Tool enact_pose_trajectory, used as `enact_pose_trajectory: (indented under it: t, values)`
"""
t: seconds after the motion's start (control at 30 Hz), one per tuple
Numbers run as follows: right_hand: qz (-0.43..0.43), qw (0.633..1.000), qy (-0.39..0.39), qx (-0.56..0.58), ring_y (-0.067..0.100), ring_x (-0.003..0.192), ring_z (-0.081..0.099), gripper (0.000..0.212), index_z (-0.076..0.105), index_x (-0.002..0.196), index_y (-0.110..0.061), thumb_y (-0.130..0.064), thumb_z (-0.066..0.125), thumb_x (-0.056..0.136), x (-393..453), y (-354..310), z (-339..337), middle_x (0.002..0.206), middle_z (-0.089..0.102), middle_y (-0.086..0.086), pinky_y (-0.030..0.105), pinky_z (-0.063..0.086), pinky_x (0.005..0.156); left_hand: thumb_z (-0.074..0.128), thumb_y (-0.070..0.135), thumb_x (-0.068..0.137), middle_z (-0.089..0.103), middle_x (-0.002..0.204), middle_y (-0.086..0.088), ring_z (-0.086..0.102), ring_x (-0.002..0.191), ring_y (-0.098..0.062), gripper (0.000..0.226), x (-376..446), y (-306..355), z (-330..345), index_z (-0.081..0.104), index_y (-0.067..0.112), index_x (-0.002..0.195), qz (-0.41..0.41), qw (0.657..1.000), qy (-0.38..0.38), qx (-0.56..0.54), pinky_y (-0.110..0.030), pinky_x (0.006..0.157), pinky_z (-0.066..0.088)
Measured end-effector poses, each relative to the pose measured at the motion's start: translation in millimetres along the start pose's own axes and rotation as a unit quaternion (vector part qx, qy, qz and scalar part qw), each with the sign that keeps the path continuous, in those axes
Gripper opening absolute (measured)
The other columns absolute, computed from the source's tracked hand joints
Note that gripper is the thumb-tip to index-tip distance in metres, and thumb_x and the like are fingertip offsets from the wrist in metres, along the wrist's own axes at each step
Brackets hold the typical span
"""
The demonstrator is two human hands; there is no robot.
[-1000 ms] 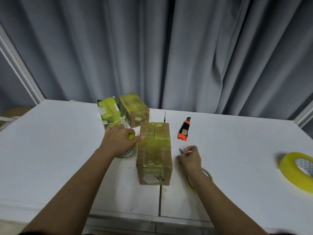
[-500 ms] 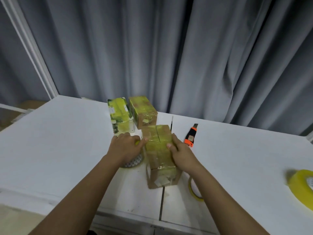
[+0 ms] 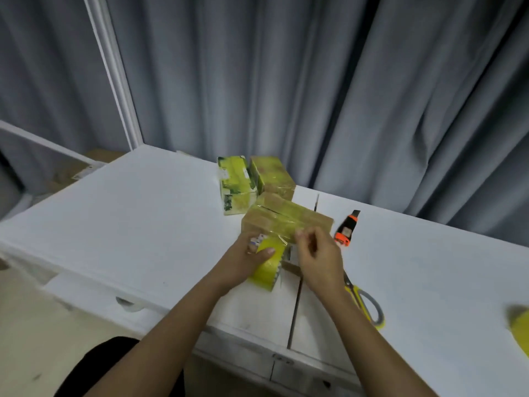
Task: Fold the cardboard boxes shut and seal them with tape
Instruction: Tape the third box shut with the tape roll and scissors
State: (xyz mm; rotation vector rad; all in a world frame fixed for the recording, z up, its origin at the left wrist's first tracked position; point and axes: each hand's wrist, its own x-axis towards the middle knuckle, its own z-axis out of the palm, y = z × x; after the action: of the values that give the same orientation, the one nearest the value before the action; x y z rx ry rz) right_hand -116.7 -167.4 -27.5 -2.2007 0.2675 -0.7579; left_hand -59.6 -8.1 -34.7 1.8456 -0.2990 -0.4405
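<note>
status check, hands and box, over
Left hand grips tape roll. Right hand pinching at tape over box. Scissors and knife beside, nothing blocking.

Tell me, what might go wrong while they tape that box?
The left hand grips the yellow tape roll close against the cardboard box, so the pulled strip could wrinkle or stick to itself. The right hand works just beside the orange utility knife and could bump it.
</note>
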Motion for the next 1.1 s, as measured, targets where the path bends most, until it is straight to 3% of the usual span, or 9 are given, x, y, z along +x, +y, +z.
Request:
enact_pose_trajectory:
  t: [0.13, 0.23, 0.37, 0.5, 0.63, 0.73, 0.97, 1.03, 1.1]
  values:
    - [-0.105, 0.988, -0.052, -0.096, 0.021, 0.1, 0.055, 0.041, 0.054, 0.07, -0.011, -0.048, 0.057, 0.089, -27.1, -1.2, 10.7, 0.078, 0.058, 0.0, 0.037, 0.036, 0.094, 0.062, 0.027, 0.09, 0.059, 0.092, -0.003, 0.065, 0.076, -0.007, 0.032, 6.2, 5.4, -8.8, 0.047, 0.013, 0.115, 0.015, 0.996, 0.011, -0.082, -0.023, 0.064, 0.052]
    - [-0.093, 0.978, -0.062, -0.176, 0.028, 0.123, 0.044, 0.042, 0.06, 0.072, -0.008, -0.047, 0.063, 0.088, -30.5, -0.2, 20.1, 0.092, 0.063, 0.004, 0.049, 0.028, 0.106, 0.049, 0.009, 0.095, 0.055, 0.118, -0.016, 0.052, 0.111, -0.028, 0.03, 27.7, 5.9, -21.0, 0.053, 0.008, 0.125, 0.147, 0.963, 0.126, 0.189, -0.029, 0.092, 0.04]
    - [-0.006, 0.979, -0.065, -0.195, 0.019, 0.108, 0.037, 0.038, 0.06, 0.078, -0.017, -0.051, 0.052, 0.092, -35.0, 2.5, 22.7, 0.094, 0.054, -0.003, 0.034, 0.025, 0.089, 0.053, 0.009, 0.091, 0.028, 0.153, -0.009, 0.02, 0.142, -0.031, 0.052, 53.2, 10.9, -34.1, 0.042, 0.018, 0.142, 0.235, 0.893, 0.027, 0.383, -0.042, 0.113, 0.023]
    - [0.092, 0.991, -0.091, -0.022, 0.014, 0.065, 0.046, 0.032, 0.044, 0.071, -0.021, -0.042, 0.05, 0.096, -32.4, 1.4, 5.7, 0.064, 0.046, -0.005, 0.028, 0.03, 0.055, 0.051, 0.026, 0.094, 0.05, 0.132, -0.001, 0.047, 0.121, -0.023, 0.032, 57.7, 16.0, -30.6, 0.053, 0.016, 0.125, 0.263, 0.877, 0.031, 0.4, -0.036, 0.089, 0.045]
    - [0.162, 0.979, -0.015, 0.122, 0.007, 0.061, 0.05, 0.027, 0.054, 0.081, -0.014, -0.037, 0.053, 0.096, -17.3, -11.4, -13.3, 0.066, 0.053, -0.006, 0.021, 0.04, 0.059, 0.04, 0.039, 0.098, 0.055, 0.113, -0.001, 0.052, 0.104, -0.021, 0.031, 49.9, 17.5, -24.8, 0.055, 0.022, 0.119, 0.282, 0.823, 0.102, 0.483, -0.03, 0.075, 0.043]
    - [0.172, 0.952, 0.042, 0.248, 0.008, 0.083, 0.063, 0.016, 0.053, 0.099, -0.025, -0.038, 0.058, 0.092, 7.7, -25.6, -28.3, 0.094, 0.064, -0.002, 0.023, 0.051, 0.073, 0.032, 0.046, 0.098, 0.057, 0.1, -0.001, 0.054, 0.098, -0.022, 0.035, 36.5, 19.7, -21.9, 0.056, 0.025, 0.112, 0.257, 0.841, 0.145, 0.454, -0.032, 0.07, 0.045]
    - [0.052, 0.958, -0.154, 0.235, 0.011, 0.097, 0.064, 0.035, 0.053, 0.111, -0.031, -0.014, 0.07, 0.085, 43.3, -25.2, -17.5, 0.113, 0.061, -0.005, 0.023, 0.055, 0.073, 0.029, 0.051, 0.098, 0.055, 0.126, -0.007, 0.053, 0.112, -0.03, 0.046, 24.7, 15.9, -25.5, 0.041, 0.024, 0.134, 0.093, 0.873, 0.137, 0.459, -0.038, 0.085, 0.046]
    - [0.025, 0.965, -0.153, 0.21, 0.001, 0.106, 0.057, 0.031, 0.056, 0.112, -0.036, -0.018, 0.067, 0.089, 50.2, -22.2, -6.7, 0.118, 0.056, -0.019, 0.016, 0.051, 0.08, 0.042, 0.065, 0.086, 0.037, 0.145, -0.008, 0.037, 0.131, -0.029, 0.071, 18.4, 10.0, -18.7, 0.034, 0.022, 0.143, 0.102, 0.916, 0.096, 0.376, -0.041, 0.103, 0.037]
    - [0.031, 0.967, -0.162, 0.196, -0.001, 0.11, 0.054, 0.033, 0.055, 0.118, -0.04, -0.022, 0.063, 0.091, 54.8, -20.8, 2.3, 0.12, 0.054, -0.023, 0.014, 0.048, 0.084, 0.046, 0.082, 0.065, 0.038, 0.144, -0.014, 0.035, 0.132, -0.032, 0.108, 6.7, 7.2, -10.3, 0.034, 0.009, 0.144, 0.169, 0.904, 0.084, 0.384, -0.045, 0.108, 0.032]
